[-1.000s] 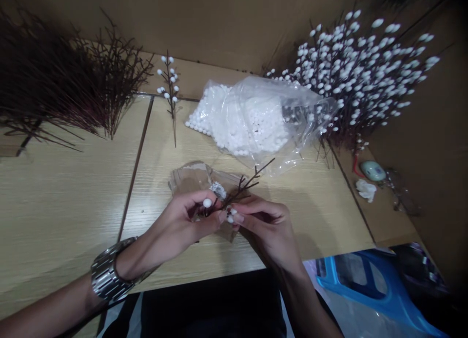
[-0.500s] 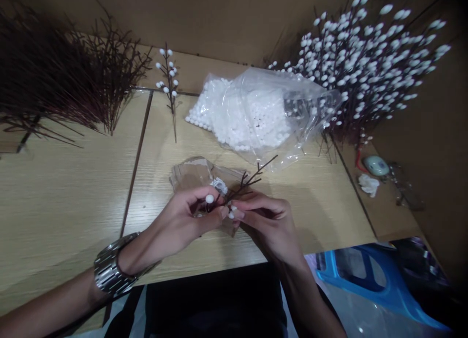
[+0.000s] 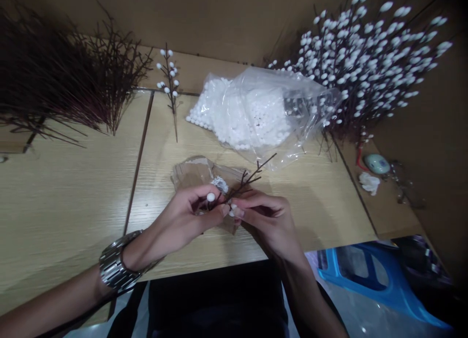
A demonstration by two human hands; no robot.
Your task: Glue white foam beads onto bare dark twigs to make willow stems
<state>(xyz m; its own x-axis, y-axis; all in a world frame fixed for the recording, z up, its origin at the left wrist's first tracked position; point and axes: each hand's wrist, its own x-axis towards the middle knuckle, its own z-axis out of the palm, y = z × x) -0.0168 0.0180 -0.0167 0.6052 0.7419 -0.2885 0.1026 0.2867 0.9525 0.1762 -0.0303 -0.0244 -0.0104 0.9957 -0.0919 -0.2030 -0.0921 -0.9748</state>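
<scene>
Between my hands is a dark brown artificial twig (image 3: 252, 177), its bare forked tip slanting up to the right. My left hand (image 3: 192, 212) is closed around its lower part; a white berry (image 3: 211, 197) on the twig shows beside the thumb. The fingertips of my right hand (image 3: 265, 218) pinch a small white berry (image 3: 233, 210) against the twig, close to my left thumb. Under the hands lies a torn piece of cardboard (image 3: 192, 174) bearing a dab of white paste-like stuff (image 3: 220, 184). My fingers hide the twig's lower stem.
A clear plastic bag of white berries (image 3: 248, 113) lies behind my hands. One berried twig (image 3: 169, 79) rests left of it. Bare twigs (image 3: 73, 74) are heaped far left; berried twigs (image 3: 365, 60) stand far right, near a pale oval object (image 3: 377, 164). A blue plastic stool (image 3: 387, 284) is below right.
My hands keep nearly the same grip on the twig, with only slight finger movement at the berry. The view has shifted a little.
</scene>
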